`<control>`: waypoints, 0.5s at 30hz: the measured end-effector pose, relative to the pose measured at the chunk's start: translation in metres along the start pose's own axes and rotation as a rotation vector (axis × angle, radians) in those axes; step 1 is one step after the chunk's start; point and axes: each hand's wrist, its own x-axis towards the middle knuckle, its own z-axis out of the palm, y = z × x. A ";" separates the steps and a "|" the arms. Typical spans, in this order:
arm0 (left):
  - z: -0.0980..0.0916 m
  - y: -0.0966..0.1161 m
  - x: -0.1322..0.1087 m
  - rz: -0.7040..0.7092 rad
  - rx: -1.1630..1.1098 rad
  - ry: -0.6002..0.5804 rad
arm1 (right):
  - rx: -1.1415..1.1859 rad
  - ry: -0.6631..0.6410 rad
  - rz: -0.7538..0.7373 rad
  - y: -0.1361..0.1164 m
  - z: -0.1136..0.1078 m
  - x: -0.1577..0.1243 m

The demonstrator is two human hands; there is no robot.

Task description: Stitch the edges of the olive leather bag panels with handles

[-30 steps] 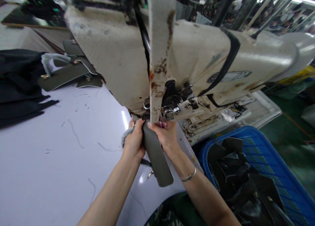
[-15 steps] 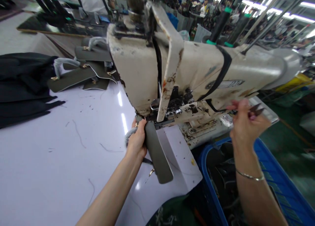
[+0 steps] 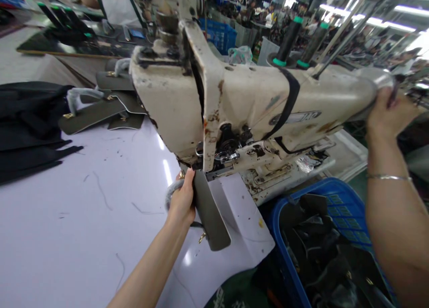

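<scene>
My left hand [image 3: 182,200] is closed on an olive-grey bag panel [image 3: 212,216], its upper end under the sewing area of a worn cream sewing machine [image 3: 248,91]. A wrapped, looped handle [image 3: 171,192] sticks out to the left of that hand, and a gold-coloured clasp [image 3: 201,238] hangs near the panel's lower end. At the machine's far right end, my right hand [image 3: 385,116] is curled over the handwheel [image 3: 384,78]. Something small and dark shows by its fingers, too blurred to name.
A blue plastic basket [image 3: 278,223] full of dark pieces stands below the machine at right. Similar panels with handles [image 3: 90,113] and black fabric [image 3: 30,124] lie on the white table [image 3: 83,236] at left. Thread cones [image 3: 288,42] stand behind the machine.
My right hand, which held small dark-bladed snips beside the machine bed, has moved right and up to the handwheel. The left hand and panel have stayed at the machine. The view has shifted slightly.
</scene>
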 end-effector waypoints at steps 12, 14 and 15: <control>-0.019 0.042 0.059 0.125 0.551 -0.021 | -0.080 -0.263 -0.151 0.016 -0.027 0.032; -0.012 0.052 0.072 0.221 0.580 -0.075 | -0.058 -0.189 -0.120 0.012 -0.023 0.026; -0.009 0.056 0.076 0.256 0.578 -0.103 | -0.048 -0.139 -0.091 0.009 -0.019 0.020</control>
